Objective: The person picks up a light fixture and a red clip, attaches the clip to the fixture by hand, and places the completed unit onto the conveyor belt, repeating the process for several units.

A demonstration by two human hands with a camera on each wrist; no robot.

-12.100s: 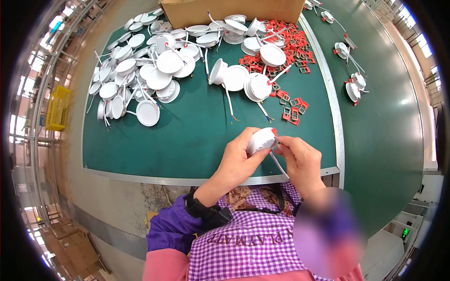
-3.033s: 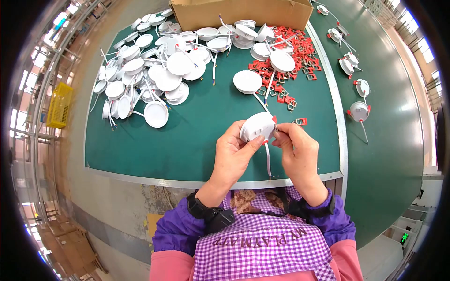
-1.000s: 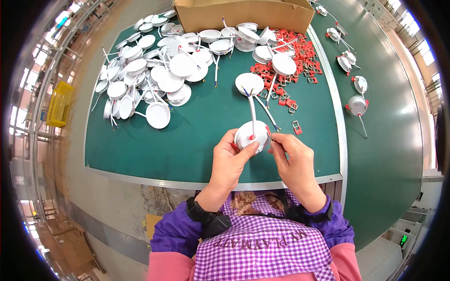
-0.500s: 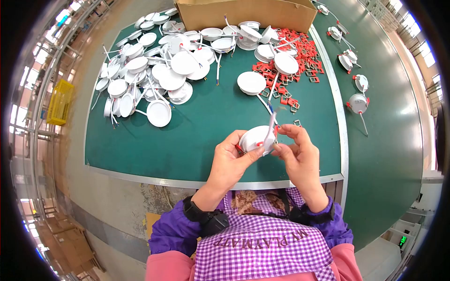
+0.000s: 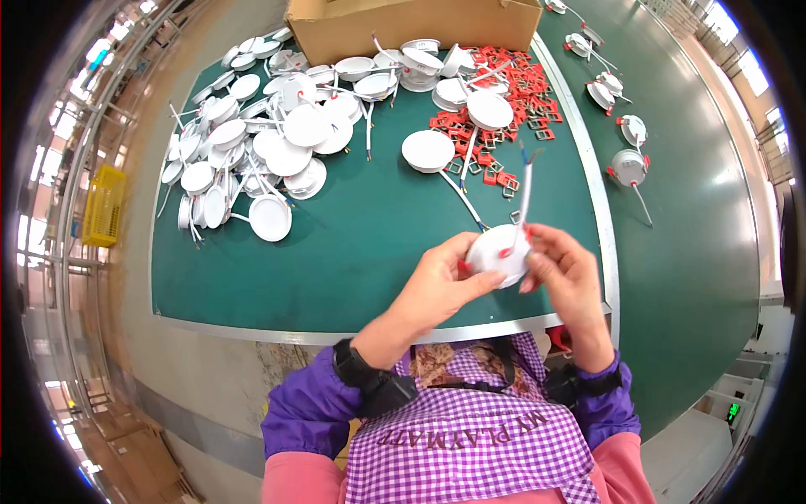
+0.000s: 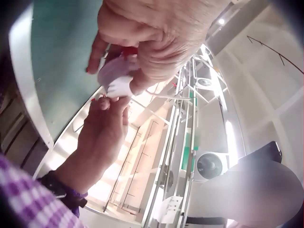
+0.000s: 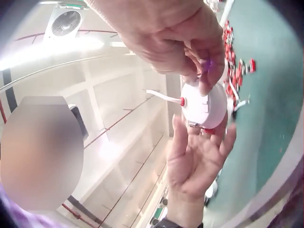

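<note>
A: White plastic: where is the lamp [image 5: 499, 254] held?
B: Above the near edge of the green table [image 5: 353, 252], gripped by curled fingers of the left hand [image 5: 437, 290]; its rim is pinched by the right hand [image 5: 567, 273].

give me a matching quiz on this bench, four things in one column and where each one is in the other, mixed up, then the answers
Things
1. round white plastic lamp
2. brown cardboard box
3. red plastic clips
4. yellow plastic crate

Places
A. off the green table, at the left
B. at the table's far edge
C. held between the left hand and right hand
D. scattered on the table's far right part

Pairs: 1-C, 2-B, 3-D, 4-A
</note>
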